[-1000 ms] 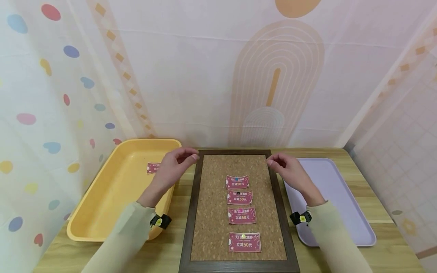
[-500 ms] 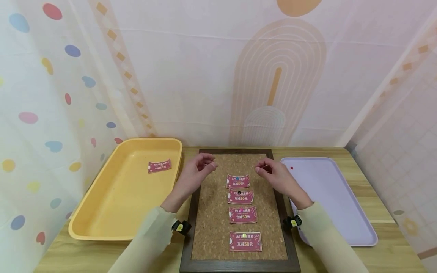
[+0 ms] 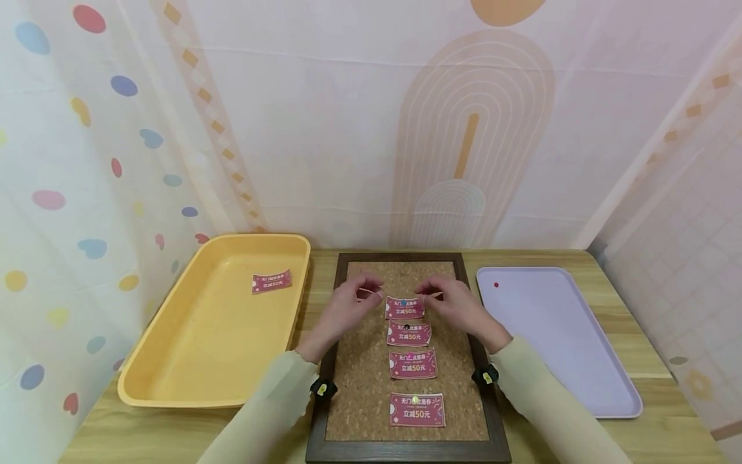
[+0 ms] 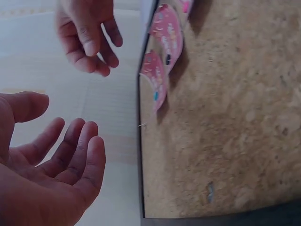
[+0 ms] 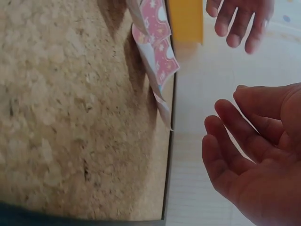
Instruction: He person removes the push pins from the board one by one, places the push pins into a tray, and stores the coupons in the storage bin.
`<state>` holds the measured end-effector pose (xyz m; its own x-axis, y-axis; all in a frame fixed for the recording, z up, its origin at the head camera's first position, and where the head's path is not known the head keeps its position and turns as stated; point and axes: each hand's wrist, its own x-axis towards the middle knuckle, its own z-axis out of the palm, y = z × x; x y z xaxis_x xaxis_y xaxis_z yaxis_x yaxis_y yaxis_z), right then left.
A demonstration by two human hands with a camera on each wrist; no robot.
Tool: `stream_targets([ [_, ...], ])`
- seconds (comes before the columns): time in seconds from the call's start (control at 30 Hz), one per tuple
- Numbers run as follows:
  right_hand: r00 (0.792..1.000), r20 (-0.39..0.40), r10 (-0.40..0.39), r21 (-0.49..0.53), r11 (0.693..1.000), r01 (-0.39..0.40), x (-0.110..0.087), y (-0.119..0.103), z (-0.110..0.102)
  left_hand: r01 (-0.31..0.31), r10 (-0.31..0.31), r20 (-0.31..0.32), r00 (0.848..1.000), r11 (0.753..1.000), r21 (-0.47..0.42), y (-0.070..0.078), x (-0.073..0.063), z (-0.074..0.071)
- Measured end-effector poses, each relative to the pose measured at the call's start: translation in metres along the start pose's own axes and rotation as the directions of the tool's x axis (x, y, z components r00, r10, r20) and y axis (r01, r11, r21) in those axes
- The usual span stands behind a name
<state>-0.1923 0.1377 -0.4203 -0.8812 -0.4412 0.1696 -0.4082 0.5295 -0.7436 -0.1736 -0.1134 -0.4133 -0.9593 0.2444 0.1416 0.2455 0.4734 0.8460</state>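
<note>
A dark-framed cork board [image 3: 356, 393] lies on the table with several pink coupons in a column, each bearing a small push pin. On the top coupon [image 3: 406, 313] the pin [image 3: 403, 302] is blue. My left hand [image 3: 344, 312] hovers by that coupon's left edge, and my right hand [image 3: 458, 308] is close to its right edge. The left wrist view shows the left fingers [image 4: 91, 160] loosely bent, apart from the thumb, holding nothing. Nothing sits in the right hand [image 5: 254, 155] either, its thumb near the index fingertip. Lower coupons have black, pink and yellow pins.
A yellow tray [image 3: 203, 348] stands left of the board, with one pink coupon [image 3: 271, 282] in it. To the right lies a shallow lilac tray [image 3: 568, 348] with a small red pin [image 3: 496, 285] near its far left corner. A patterned curtain [image 3: 324, 129] hangs behind the table.
Both hands have come inward from the board's far corners and down toward the top coupon, nearing each other. The coupon in the yellow tray and the red pin have come into full view.
</note>
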Motion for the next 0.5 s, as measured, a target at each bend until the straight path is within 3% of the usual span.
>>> stream_targets([
  [0.27, 0.997, 0.073, -0.028, -0.028, 0.999, 0.03, 0.008, 0.006, 0.002, 0.048, -0.048, 0.073, 0.996, 0.999, -0.004, -0.003, 0.007, 0.011],
  [0.5, 0.99, 0.14, -0.017, -0.047, 0.999, 0.024, 0.013, 0.007, 0.007, 0.04, -0.043, 0.086, 0.995, 0.998, 0.039, -0.011, 0.013, 0.021],
])
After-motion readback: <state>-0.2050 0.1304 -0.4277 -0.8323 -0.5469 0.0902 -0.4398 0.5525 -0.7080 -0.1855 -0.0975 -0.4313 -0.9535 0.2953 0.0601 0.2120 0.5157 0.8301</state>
